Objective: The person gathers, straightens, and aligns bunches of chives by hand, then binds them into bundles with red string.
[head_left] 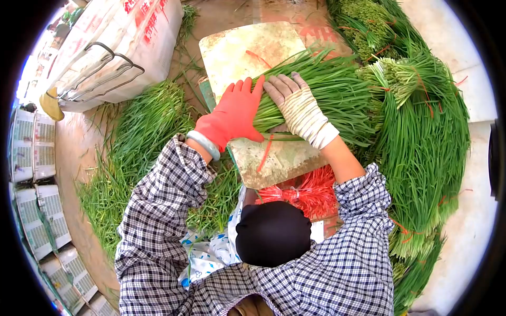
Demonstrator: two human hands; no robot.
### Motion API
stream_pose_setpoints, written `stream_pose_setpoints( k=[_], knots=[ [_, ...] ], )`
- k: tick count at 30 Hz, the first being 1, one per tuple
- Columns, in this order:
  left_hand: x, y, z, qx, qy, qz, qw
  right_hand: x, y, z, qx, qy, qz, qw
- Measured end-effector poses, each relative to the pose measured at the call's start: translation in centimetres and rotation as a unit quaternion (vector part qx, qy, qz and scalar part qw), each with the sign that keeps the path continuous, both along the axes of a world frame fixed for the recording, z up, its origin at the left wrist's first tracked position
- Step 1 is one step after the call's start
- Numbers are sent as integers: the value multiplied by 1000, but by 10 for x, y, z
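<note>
A loose bunch of garlic chives (332, 95) lies across a worn, pale board (247, 47). My left hand (234, 113), in a red rubber glove, presses against the bunch's left end, its fingers stretched out and its thumb apart. Over the top of the bunch lies my right hand (298, 108), in a cream and grey work glove; its fingers are at the far side and its thumb at the near side, gripping the stems. One red tie strip (265, 154) rests on the board below the bunch, and another tie strip (258, 58) lies above it.
Tied chive bundles (421, 137) are piled at the right. Loose chives (153, 116) cover the floor at left, beside a white foam box (126, 47) with metal handles. Red tie strips (300, 195) lie below the board. Plastic crates (42, 210) line the left edge.
</note>
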State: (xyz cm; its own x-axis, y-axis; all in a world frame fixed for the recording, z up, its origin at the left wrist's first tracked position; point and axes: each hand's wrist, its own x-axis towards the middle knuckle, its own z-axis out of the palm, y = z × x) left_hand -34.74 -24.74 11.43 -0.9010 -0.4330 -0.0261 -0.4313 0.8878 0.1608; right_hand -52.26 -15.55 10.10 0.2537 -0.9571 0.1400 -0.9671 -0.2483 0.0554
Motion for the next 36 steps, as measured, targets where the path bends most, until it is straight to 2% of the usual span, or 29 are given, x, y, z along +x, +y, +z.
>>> stream_pose_setpoints(
  k=[2, 4, 5, 6, 8, 9, 12, 14, 15, 16, 19, 21, 22, 24, 26, 28, 30, 32, 33, 35, 36],
  knots=[
    [-1, 2, -2, 2, 6, 10, 1000, 12, 17, 6, -25, -4, -24, 999],
    [0, 2, -4, 3, 7, 20, 1000, 28, 37, 22, -86, -11, 44, 995],
    [-1, 2, -5, 19, 12, 26, 999, 45, 35, 43, 133, -7, 76, 988],
    [-2, 2, -6, 34, 18, 31, 999, 53, 57, 19, 54, 17, 124, 991],
    [-1, 4, -8, 38, 37, 35, 998, 68, 68, -22, -31, -1, 68, 997],
    [0, 4, -9, 48, 72, 32, 996, 66, 67, -28, -35, 1, 67, 997],
    [3, 6, -13, 59, 126, 29, 990, 64, 65, -33, 103, 52, 59, 992],
    [3, 3, -12, 59, 150, 29, 986, 64, 71, -21, 153, -44, 16, 987],
    [2, 3, -11, 72, 139, 36, 987, 68, 81, -13, 176, -37, -18, 984],
    [3, 2, -12, 86, 127, 43, 987, 65, 89, -12, 228, -34, 30, 972],
    [4, 2, -17, 57, 138, 36, 988, 60, 119, 4, 195, -51, 63, 977],
    [5, 6, -20, 58, 147, 29, 987, 54, 125, 22, 279, -108, -19, 954],
    [6, 7, -21, 56, 156, 21, 986, 43, 127, 21, 279, -106, -17, 954],
    [7, 9, -28, 48, 177, 19, 983, 22, 121, 17, 150, -273, -24, 950],
    [7, 11, -31, 42, 199, 19, 979, 21, 77, 68, -13, -336, -78, 939],
    [7, 10, -28, 44, 177, 25, 983, 7, 17, 72, -125, -193, -103, 968],
    [5, 9, -22, 63, 161, 28, 985, -4, -52, 67, 11, -77, -179, 981],
    [8, 8, -18, 78, 141, 49, 986, -8, -100, 45, 138, 25, -213, 967],
    [8, 10, -17, 75, 147, 46, 985, -17, -118, 7, 119, 55, -195, 972],
    [11, 13, -18, 71, 163, 55, 983, -15, -137, -2, 186, -17, -191, 964],
    [12, 17, -20, 71, 174, 66, 980, -2, -138, 6, 194, -16, -197, 961]
  ],
)
